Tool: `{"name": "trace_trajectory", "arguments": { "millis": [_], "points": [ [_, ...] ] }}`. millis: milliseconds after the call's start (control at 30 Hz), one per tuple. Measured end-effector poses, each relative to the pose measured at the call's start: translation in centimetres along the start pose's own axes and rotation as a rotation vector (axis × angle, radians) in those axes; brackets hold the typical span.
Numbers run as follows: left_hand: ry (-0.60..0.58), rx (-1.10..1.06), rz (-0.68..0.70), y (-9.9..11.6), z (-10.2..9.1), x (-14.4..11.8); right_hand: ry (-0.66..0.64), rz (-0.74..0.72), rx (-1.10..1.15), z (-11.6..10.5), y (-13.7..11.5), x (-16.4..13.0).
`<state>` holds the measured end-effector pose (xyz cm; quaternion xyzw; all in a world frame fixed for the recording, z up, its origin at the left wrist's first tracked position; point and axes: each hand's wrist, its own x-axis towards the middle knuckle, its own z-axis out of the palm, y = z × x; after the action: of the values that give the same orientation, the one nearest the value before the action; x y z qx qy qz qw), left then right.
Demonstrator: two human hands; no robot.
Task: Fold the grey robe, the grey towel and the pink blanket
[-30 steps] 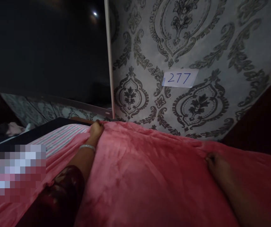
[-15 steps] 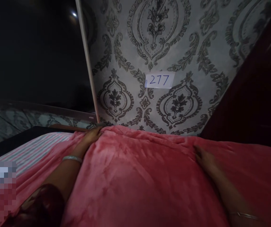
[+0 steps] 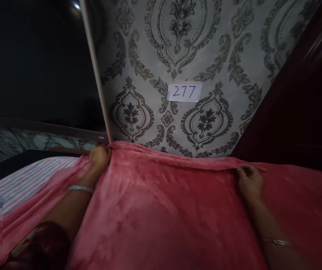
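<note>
Head view: left hand (image 3: pixel 100 156) and right hand (image 3: pixel 250 182) each pinch the pink blanket (image 3: pixel 163 210) along its far edge. Keeping the hem taut between both grips should lay it flat.

Bed (image 3: pixel 23 165) against patterned wall is covered by a striped sheet (image 3: pixel 34 178), over which a pink fleece blanket (image 3: pixel 161 210) is spread up to the wall edge.

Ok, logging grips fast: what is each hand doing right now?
Left hand: closed on the far edge of the pink blanket.
Right hand: fingers pinching the same blanket edge.
</note>
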<state>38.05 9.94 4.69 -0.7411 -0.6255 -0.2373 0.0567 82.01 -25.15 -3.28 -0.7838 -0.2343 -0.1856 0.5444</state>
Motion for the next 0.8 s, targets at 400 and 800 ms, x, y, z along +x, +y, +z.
{"name": "trace_trajectory", "arguments": {
  "millis": [400,800],
  "points": [
    [-0.069,-0.136,0.628,3.5,-0.8,-2.5,-0.323,-0.432,-0.151,1.0,-3.2,-1.9],
    [-0.304,0.039,0.576,4.4,2.2,-3.8,-0.798,-0.312,-0.695,1.7,-4.5,-3.6]
  ]
}}
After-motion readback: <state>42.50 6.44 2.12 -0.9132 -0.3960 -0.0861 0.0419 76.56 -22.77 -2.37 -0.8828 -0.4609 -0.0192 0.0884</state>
